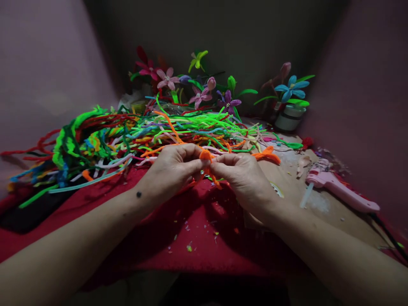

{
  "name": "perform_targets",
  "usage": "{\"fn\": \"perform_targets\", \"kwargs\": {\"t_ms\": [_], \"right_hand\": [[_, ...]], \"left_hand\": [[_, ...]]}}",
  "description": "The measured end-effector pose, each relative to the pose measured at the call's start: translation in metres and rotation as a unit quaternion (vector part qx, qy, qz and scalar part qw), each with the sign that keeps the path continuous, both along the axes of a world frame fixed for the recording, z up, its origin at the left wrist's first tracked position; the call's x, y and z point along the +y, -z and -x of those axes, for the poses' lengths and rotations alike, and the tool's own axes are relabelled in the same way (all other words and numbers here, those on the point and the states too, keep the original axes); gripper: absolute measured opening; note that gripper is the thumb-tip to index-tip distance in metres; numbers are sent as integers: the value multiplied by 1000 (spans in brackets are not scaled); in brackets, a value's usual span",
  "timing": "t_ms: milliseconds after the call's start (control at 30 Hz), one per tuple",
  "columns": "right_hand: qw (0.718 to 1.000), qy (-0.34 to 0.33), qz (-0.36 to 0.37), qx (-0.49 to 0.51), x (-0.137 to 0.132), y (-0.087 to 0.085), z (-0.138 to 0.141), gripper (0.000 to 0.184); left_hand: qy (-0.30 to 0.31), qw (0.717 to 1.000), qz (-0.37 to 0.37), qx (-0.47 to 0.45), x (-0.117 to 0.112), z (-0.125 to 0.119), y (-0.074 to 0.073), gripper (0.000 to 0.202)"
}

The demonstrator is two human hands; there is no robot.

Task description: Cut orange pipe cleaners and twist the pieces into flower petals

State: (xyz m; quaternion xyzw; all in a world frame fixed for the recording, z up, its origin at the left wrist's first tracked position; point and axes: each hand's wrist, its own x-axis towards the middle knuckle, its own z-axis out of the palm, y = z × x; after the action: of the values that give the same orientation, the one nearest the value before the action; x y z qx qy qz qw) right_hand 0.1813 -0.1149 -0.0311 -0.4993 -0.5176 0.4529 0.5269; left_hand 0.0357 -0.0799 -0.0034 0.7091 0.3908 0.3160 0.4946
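An orange pipe cleaner (205, 155) is pinched between both hands above the red cloth, bent into a small loop with an end hanging below. My left hand (174, 165) closes thumb and forefinger on its left side. From the other side my right hand (240, 174) pinches it, fingertips almost meeting the left ones. Just past the right hand's knuckles lies an orange petal-like piece (268, 155) of bent pipe cleaner. Right behind the hands spreads a big pile of pipe cleaners (197, 123) in green, red, blue and other colours.
A pink glue gun (341, 187) rests on cardboard (288, 208) at the right, its cord trailing off. Pipe-cleaner flowers (228, 102) stand along the back; a blue flower (292, 88) rises by a white jar (290, 118). Scraps dot the red cloth (191, 259).
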Motion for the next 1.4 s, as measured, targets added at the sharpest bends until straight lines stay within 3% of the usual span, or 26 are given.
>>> {"fn": "perform_targets", "kwargs": {"t_ms": [133, 267, 367, 567, 767, 900, 1100, 1200, 1333, 1400], "right_hand": [[997, 36, -9, -63, -2, -1, 4, 13], [983, 58, -78, -155, -4, 3, 6, 14], [981, 52, -104, -154, -5, 3, 7, 14], [998, -47, -12, 26, -4, -4, 3, 13], [995, -94, 17, -5, -2, -2, -1, 19], [995, -84, 53, -12, -4, -3, -1, 21], [996, -68, 52, -11, -5, -3, 1, 20], [996, -60, 66, 4, -5, -4, 1, 21], [996, -63, 62, 12, -4, -5, -1, 22], [996, -58, 65, 0, -3, -4, -2, 20]], "left_hand": [[6, 1000, 19, -8, -1, -2, 4, 14], [17, 994, 108, -28, 2, -1, 4, 12], [17, 989, 133, -57, 5, 2, 3, 11], [-7, 995, 77, -67, 8, 7, 0, 14], [17, 998, 50, -41, 7, 8, 0, 13], [-26, 999, 14, -22, 3, 5, -1, 18], [-104, 990, -91, -22, -9, -6, 0, 18], [-87, 995, -38, -38, -5, -6, 3, 19], [22, 991, 102, -83, 8, 0, 6, 23], [42, 992, 104, -62, 10, 2, 5, 24]]}}
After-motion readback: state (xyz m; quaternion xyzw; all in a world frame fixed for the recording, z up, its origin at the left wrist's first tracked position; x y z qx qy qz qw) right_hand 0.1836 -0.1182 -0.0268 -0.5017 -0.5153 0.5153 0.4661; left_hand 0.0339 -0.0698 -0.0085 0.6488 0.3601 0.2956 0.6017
